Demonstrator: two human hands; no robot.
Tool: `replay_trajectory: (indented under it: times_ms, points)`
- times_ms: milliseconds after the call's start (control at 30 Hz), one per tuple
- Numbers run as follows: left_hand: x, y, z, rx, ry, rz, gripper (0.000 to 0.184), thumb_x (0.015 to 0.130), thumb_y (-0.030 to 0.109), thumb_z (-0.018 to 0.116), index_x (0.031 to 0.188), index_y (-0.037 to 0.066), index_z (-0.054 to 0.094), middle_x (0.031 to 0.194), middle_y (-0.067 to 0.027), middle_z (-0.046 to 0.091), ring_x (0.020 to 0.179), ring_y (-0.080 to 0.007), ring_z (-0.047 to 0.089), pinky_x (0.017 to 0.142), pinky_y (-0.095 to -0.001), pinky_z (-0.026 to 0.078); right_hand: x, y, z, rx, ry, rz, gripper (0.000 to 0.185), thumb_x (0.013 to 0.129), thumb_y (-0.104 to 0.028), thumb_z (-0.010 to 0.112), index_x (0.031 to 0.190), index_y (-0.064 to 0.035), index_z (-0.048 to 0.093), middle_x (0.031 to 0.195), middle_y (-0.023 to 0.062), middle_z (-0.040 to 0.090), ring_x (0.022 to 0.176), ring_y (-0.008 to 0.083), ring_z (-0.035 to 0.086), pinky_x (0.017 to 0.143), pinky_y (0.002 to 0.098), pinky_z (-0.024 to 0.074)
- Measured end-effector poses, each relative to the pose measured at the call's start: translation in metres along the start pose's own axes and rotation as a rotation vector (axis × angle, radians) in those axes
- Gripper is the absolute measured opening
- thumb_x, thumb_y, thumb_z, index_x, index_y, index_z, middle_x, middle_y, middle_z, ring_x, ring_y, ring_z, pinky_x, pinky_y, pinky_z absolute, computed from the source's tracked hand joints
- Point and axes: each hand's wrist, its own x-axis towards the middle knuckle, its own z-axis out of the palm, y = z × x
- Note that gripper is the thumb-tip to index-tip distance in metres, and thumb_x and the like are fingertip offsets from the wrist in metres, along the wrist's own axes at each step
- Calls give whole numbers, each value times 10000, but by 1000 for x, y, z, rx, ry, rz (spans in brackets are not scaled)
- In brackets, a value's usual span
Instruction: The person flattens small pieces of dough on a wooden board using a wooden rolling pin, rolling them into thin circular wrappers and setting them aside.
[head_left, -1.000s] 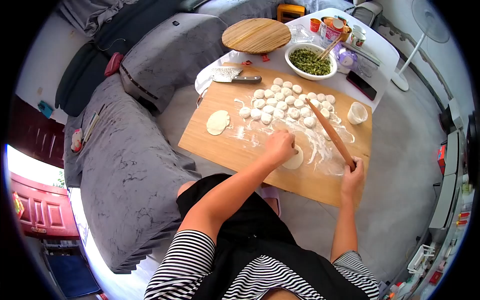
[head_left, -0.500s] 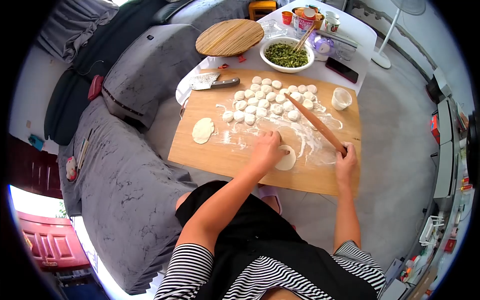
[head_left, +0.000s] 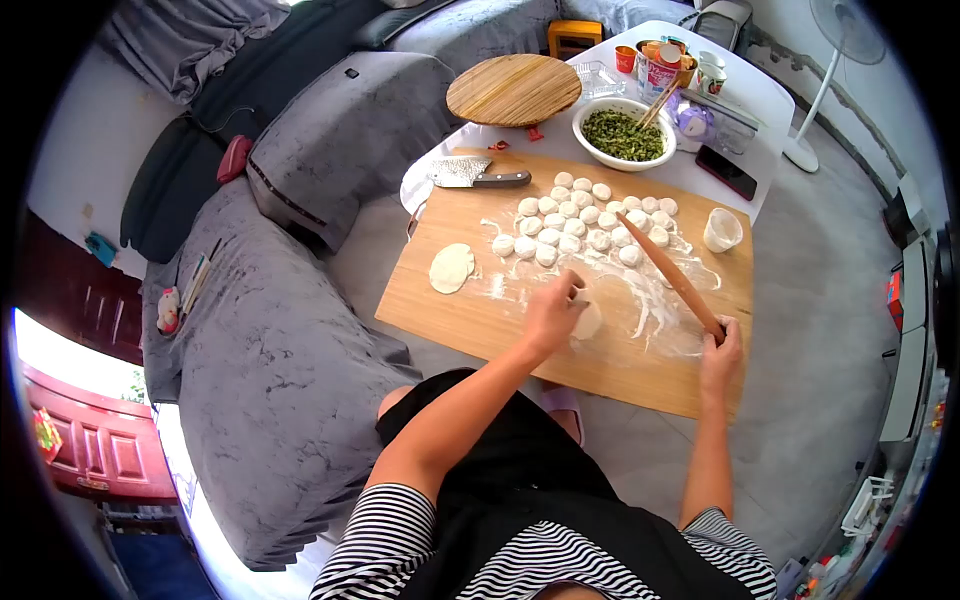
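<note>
My right hand [head_left: 722, 350] is closed round the lower end of a wooden rolling pin [head_left: 672, 277], which slants up and left with its far tip by the dough pieces [head_left: 570, 228]. On the board, a thin round dough wrapper [head_left: 589, 322] lies partly hidden by my left hand [head_left: 556, 310]. The left fingers are bent and pinch at the wrapper's edge; the wrapper looks blurred. A flatter, finished-looking dough round [head_left: 452, 268] lies to the left. Loose flour [head_left: 650, 305] is spread between the hands and the dough pieces.
The wooden board [head_left: 430, 320] carries a cleaver [head_left: 480, 174] and a clear plastic cup [head_left: 722, 230]. Behind it are a bowl of chopped green filling [head_left: 624, 134] with chopsticks, a round slatted lid [head_left: 514, 88] and a phone [head_left: 726, 172]. A grey-covered sofa [head_left: 260, 390] stands left.
The whole view has shifted, with the board now further right and lower. My left hand has moved at the wrapper, which shows less. The rolling pin stays in my right hand.
</note>
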Motion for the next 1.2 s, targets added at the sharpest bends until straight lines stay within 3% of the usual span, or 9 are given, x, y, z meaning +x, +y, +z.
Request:
replay_trajectory:
  times_ms: [233, 300, 400, 500, 633, 867, 967, 1100, 1200]
  points:
    - [6, -52, -104, 144, 275, -4, 330, 759, 35, 790, 1055, 46, 646, 771, -104, 662, 607, -181, 606, 580, -329, 502, -2, 3, 0, -54, 38, -57, 256, 768, 81, 631, 993, -9, 548, 946, 164, 601, 902, 359, 596, 788, 427, 483]
    - [13, -78, -130, 230, 322, -53, 296, 790, 77, 768, 1061, 50, 650, 764, -101, 675, 600, -213, 634, 569, -351, 499, -2, -1, 0, -56, 42, -65, 256, 768, 77, 631, 993, -10, 548, 951, 167, 602, 911, 368, 594, 787, 432, 479]
    - [17, -93, -157, 324, 290, -271, 336, 810, 143, 761, 1119, 70, 653, 939, -137, 694, 807, -272, 676, 737, -399, 522, -3, -4, -4, -120, 16, -41, 259, 769, 66, 638, 999, -13, 550, 963, 165, 609, 931, 374, 595, 790, 440, 472]
    - [15, -113, -154, 780, 474, 115, 396, 836, 194, 740, 1197, 68, 633, 1194, -180, 632, 1095, -330, 604, 963, -461, 450, -1, -3, -4, -135, 31, -90, 268, 766, 56, 647, 1007, -18, 556, 972, 161, 614, 944, 378, 595, 795, 445, 469]
    - [-4, -91, -102, 855, 129, 216, 647, 926, 338, 625, 1407, -49, 432, 1483, -261, 411, 1425, -397, 330, 1186, -523, 211, -2, -4, -4, -129, 26, -81, 237, 791, 41, 658, 998, -18, 560, 964, 159, 618, 925, 366, 599, 789, 431, 474]
    - [-20, -61, -34, 816, -46, 53, 739, 986, 434, 484, 1480, -86, 306, 1585, -281, 216, 1501, -403, 143, 1216, -493, 122, -3, -10, -3, -58, 18, -37, 208, 816, 29, 663, 992, -18, 562, 937, 154, 622, 909, 350, 604, 786, 412, 477]
    - [-21, -36, -23, 591, -210, 180, 723, 989, 434, 489, 1478, -71, 320, 1582, -279, 227, 1501, -382, 164, 1219, -482, 118, -1, -12, -5, -54, -10, -4, 202, 818, 33, 648, 993, -18, 562, 942, 155, 622, 909, 348, 605, 778, 419, 478]
    - [-10, -41, -41, 503, 12, 347, 581, 946, 239, 602, 1447, 0, 428, 1524, -235, 379, 1454, -371, 305, 1188, -472, 240, -4, -7, -7, -123, -12, -2, 196, 824, 34, 632, 999, -16, 562, 957, 155, 621, 912, 349, 606, 769, 425, 480]
    - [3, -81, -82, 495, 181, 244, 316, 869, 162, 679, 1153, 26, 661, 1226, -165, 639, 1229, -338, 541, 1062, -465, 374, -5, -15, -7, -134, -4, 14, 205, 821, 36, 625, 1009, -16, 562, 970, 160, 617, 917, 354, 605, 769, 433, 480]
